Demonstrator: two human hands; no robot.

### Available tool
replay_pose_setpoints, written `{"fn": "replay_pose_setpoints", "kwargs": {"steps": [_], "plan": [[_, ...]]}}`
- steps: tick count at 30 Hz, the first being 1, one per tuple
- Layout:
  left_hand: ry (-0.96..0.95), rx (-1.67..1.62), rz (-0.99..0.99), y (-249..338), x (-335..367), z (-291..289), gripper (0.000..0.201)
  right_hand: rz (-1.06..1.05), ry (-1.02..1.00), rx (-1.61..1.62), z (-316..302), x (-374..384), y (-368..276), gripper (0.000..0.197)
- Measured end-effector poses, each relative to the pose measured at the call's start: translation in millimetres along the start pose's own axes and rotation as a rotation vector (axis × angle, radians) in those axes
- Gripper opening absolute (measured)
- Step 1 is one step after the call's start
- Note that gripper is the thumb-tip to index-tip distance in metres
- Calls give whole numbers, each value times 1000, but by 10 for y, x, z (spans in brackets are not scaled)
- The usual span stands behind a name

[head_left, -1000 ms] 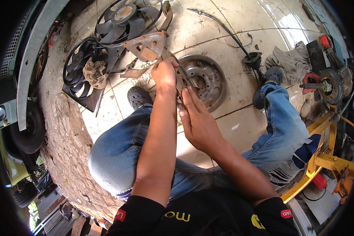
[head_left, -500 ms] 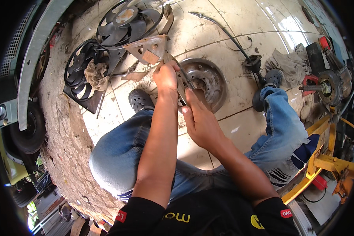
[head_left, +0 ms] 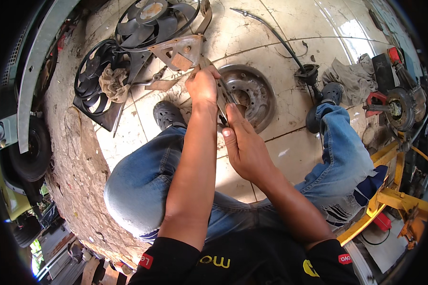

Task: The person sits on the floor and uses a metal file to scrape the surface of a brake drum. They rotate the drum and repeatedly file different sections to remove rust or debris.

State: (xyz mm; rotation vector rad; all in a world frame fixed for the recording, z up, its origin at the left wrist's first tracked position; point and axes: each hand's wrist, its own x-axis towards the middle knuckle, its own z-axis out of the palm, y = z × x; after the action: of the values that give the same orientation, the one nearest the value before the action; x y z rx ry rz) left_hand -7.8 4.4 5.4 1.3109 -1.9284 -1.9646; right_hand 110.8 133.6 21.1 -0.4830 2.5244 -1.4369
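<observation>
A narrow, slotted grey-brown metal part (head_left: 221,100) slants between my hands above the floor. My left hand (head_left: 203,88) is closed around its upper end. Lower down, my right hand (head_left: 245,145) presses against it, fingers together along one side and thumb near its lower end. Whether a small piece lies under the right fingers, I cannot tell. Just beyond, a round steel brake plate (head_left: 264,102) with a holed centre lies on the tiles, partly hidden by my hands. A rusty triangular bracket (head_left: 169,50) lies near my left hand.
Two black radiator fans (head_left: 169,28) lie at the far left, with a crumpled cloth (head_left: 113,83). A lever with a rod (head_left: 283,42) is beyond my right foot. A grey rag (head_left: 352,76) and a hub assembly (head_left: 400,109) are right, above a yellow frame (head_left: 397,197).
My right fingers have shifted slightly along the metal part, and the brown patch beside them no longer shows. My left hand keeps its grip. The whole view has tilted a little.
</observation>
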Motion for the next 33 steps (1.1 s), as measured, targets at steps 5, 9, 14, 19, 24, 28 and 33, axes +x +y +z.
{"fn": "replay_pose_setpoints", "kwargs": {"steps": [5,9,14,19,24,28,33], "plan": [[-8,-106,8,-34,-9,-20,14,23,-35,30,-29,26,-48,54],[-2,-50,-3,-33,-2,-20,13,-50,-6,-82,-5,-26,-27,55],[-6,-79,-12,-22,-16,-5,12,41,-43,67,-35,68,-13,55],[-19,-82,-12,-74,40,-26,11,-31,2,3,-7,-29,-75,55],[13,-69,-44,-44,-9,-16,10,113,-57,174,-48,76,-39,53],[-18,-120,34,-90,9,-32,13,13,-17,67,-22,-21,-70,53],[30,-29,-18,-16,-17,14,9,26,-7,75,-24,69,-28,53]]}}
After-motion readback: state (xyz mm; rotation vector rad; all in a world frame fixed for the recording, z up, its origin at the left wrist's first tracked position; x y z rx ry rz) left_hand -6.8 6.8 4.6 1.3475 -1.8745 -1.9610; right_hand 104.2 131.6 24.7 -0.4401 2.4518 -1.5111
